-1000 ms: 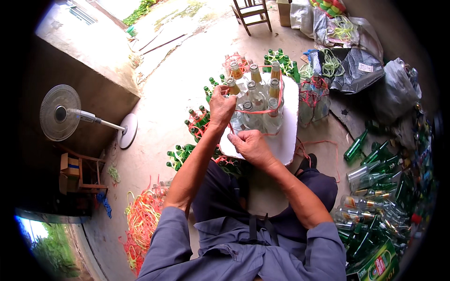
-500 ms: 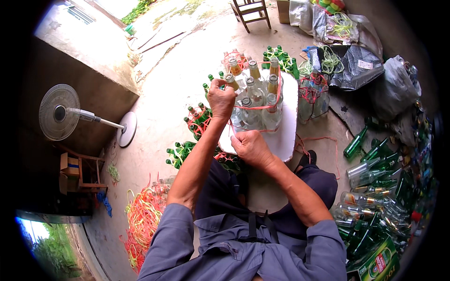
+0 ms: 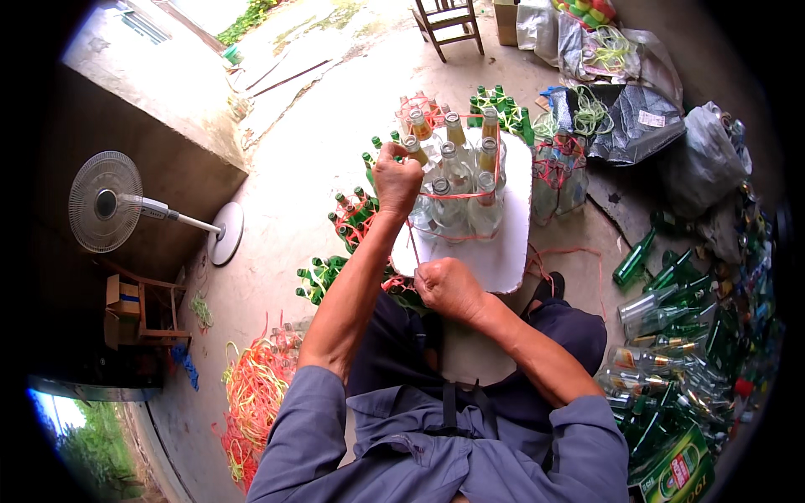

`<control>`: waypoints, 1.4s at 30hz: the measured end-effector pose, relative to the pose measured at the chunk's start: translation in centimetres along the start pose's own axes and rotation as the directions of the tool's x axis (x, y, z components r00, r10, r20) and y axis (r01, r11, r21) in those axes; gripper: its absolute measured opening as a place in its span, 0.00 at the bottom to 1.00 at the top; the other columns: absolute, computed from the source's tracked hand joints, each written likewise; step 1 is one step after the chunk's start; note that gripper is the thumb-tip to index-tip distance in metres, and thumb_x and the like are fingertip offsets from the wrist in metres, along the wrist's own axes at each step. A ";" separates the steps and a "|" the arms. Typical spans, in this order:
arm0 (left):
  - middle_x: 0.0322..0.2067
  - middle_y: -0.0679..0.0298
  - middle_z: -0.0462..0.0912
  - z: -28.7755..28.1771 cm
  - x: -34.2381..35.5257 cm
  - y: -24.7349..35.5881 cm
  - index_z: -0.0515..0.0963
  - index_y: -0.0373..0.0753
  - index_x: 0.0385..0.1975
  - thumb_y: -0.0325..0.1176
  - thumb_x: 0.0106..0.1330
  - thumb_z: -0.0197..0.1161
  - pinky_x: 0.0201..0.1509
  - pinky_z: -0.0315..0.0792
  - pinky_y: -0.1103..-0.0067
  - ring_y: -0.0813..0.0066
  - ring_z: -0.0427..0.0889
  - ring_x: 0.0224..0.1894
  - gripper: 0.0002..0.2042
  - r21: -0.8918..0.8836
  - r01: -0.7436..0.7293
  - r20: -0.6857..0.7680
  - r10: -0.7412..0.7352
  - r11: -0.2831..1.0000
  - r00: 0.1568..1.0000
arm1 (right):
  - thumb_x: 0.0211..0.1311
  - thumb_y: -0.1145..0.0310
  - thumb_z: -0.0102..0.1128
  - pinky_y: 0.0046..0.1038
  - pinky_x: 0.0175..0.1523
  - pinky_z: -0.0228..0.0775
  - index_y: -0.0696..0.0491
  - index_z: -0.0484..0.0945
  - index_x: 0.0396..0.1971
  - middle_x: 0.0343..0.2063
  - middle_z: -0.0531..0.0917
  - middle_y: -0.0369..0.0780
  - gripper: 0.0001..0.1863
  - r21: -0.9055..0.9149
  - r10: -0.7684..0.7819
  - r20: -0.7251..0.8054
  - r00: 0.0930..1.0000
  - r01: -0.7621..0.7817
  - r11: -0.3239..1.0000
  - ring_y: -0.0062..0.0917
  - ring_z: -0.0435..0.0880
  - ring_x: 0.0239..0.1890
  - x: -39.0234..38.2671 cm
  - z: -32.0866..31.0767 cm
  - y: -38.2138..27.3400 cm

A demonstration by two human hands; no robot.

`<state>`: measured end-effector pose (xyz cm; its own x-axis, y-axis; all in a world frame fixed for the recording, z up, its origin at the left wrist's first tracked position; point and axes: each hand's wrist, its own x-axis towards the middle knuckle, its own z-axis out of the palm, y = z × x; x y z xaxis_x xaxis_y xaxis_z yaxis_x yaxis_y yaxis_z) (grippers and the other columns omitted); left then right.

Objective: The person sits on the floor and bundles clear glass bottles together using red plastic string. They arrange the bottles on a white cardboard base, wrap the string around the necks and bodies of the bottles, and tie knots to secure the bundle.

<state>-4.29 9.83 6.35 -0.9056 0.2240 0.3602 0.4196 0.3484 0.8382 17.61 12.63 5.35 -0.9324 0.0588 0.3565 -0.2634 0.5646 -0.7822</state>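
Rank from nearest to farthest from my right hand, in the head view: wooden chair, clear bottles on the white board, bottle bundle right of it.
1. Clear bottles, on the white board ahead of your right hand.
2. Bottle bundle, right of the board.
3. Wooden chair, farther ahead.

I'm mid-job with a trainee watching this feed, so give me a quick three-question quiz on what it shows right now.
1. Multiple choice: what colour is the strand looped around the clear bottles on the white board?
A) blue
B) red
C) black

2. True or false: the fan is on the person's left.

3. Short answer: which of the person's hands is nearer the bottle necks?

Key:
1. B
2. True
3. The left hand
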 end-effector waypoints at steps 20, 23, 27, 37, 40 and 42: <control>0.42 0.49 0.86 -1.3 -2.2 -0.3 0.81 0.30 0.29 0.36 0.63 0.72 0.57 0.74 0.65 0.55 0.84 0.45 0.13 -0.094 -0.236 -0.030 0.235 0.967 0.972 | 0.63 0.67 0.56 0.50 0.37 0.78 0.53 0.85 0.20 0.22 0.83 0.53 0.14 -0.160 0.215 0.016 0.976 -0.210 0.964 0.52 0.84 0.28 -0.6 -0.6 2.2; 0.40 0.50 0.85 -1.0 -2.8 0.2 0.79 0.30 0.29 0.36 0.64 0.71 0.55 0.75 0.64 0.55 0.84 0.44 0.13 -0.053 -0.241 -0.070 0.237 0.969 0.969 | 0.63 0.67 0.57 0.51 0.35 0.77 0.53 0.83 0.20 0.21 0.82 0.52 0.13 -0.139 0.199 -0.011 0.980 -0.198 0.970 0.52 0.84 0.27 -0.7 -0.9 1.4; 0.24 0.60 0.83 -1.2 -3.1 0.5 0.77 0.33 0.28 0.36 0.65 0.70 0.38 0.76 0.74 0.72 0.83 0.29 0.12 -0.147 0.071 0.092 -0.058 0.986 0.994 | 0.65 0.67 0.57 0.51 0.33 0.75 0.55 0.81 0.19 0.20 0.81 0.53 0.14 -0.106 0.165 -0.045 0.985 -0.169 0.980 0.52 0.83 0.27 -0.8 0.0 1.3; 0.18 0.66 0.81 -0.7 -3.2 -0.1 0.74 0.36 0.23 0.35 0.67 0.69 0.28 0.73 0.80 0.83 0.80 0.22 0.14 -0.398 0.102 0.160 -0.040 0.912 0.986 | 0.70 0.60 0.60 0.50 0.33 0.71 0.58 0.80 0.20 0.21 0.79 0.55 0.21 -0.076 0.242 0.101 0.965 -0.235 0.969 0.56 0.79 0.27 -1.0 0.9 2.1; 0.18 0.64 0.80 -0.3 -3.2 -0.1 0.74 0.35 0.22 0.36 0.66 0.70 0.28 0.73 0.78 0.81 0.78 0.21 0.15 -0.391 0.104 0.154 -0.047 0.915 0.987 | 0.70 0.57 0.60 0.51 0.35 0.73 0.58 0.83 0.21 0.21 0.81 0.54 0.22 -0.179 0.320 0.168 0.932 -0.290 0.940 0.55 0.81 0.28 -1.0 -0.7 2.1; 0.19 0.66 0.81 -0.6 -2.9 -0.8 0.76 0.36 0.24 0.34 0.68 0.69 0.28 0.74 0.81 0.82 0.81 0.22 0.13 -0.330 0.040 0.148 0.010 0.943 0.989 | 0.69 0.57 0.61 0.49 0.36 0.74 0.57 0.84 0.23 0.24 0.82 0.54 0.20 -0.221 0.421 0.194 0.886 -0.378 0.899 0.53 0.82 0.29 0.0 -2.5 0.9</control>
<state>-2.03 8.36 4.88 -0.8822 0.3599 0.3036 0.3388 0.0373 0.9401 17.98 15.23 5.90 -0.9852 0.1300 -0.1120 0.1705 0.6670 -0.7253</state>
